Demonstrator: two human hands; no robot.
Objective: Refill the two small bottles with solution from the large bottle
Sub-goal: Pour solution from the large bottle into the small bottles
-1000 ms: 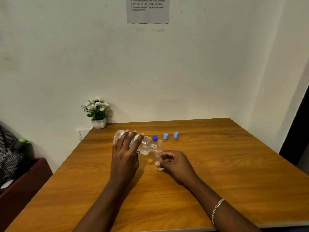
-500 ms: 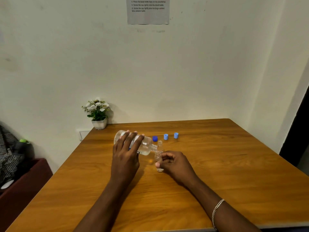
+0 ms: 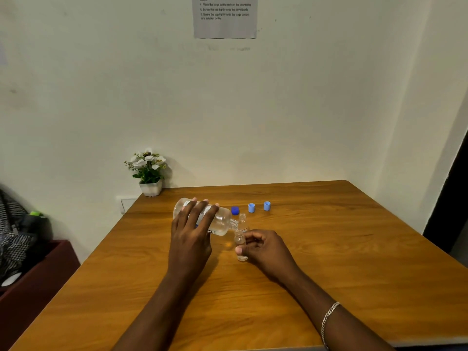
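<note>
Head view: you are mid-pour, so this is the filling of the first small bottle.
Large bottle (image 3: 217,220): clear plastic, tipped almost flat, its open neck pointing right and down at the small bottle's mouth; your left hand (image 3: 191,234) is wrapped over its body, fingers across the label.
Handling: it looks part full, so the weight will likely shift as liquid runs to the neck; the smooth wall may be slippery if wet. Keep hold of the wide body, not the neck.
Small bottle (image 3: 240,245): clear, upright on the table (image 3: 354,262), pinched at thumb and fingertips by your right hand (image 3: 266,249). It looks light and easy to tip, so hold it low and steady.
Second small bottle (image 3: 242,220): stands uncapped just behind, untouched.
Caps: dark blue cap (image 3: 235,210) and two light blue caps (image 3: 251,208) (image 3: 267,205) sit in a row behind the bottles.
Risk: narrow mouth, so a fast tilt would probably spill.
Fill level: cannot tell.
</note>
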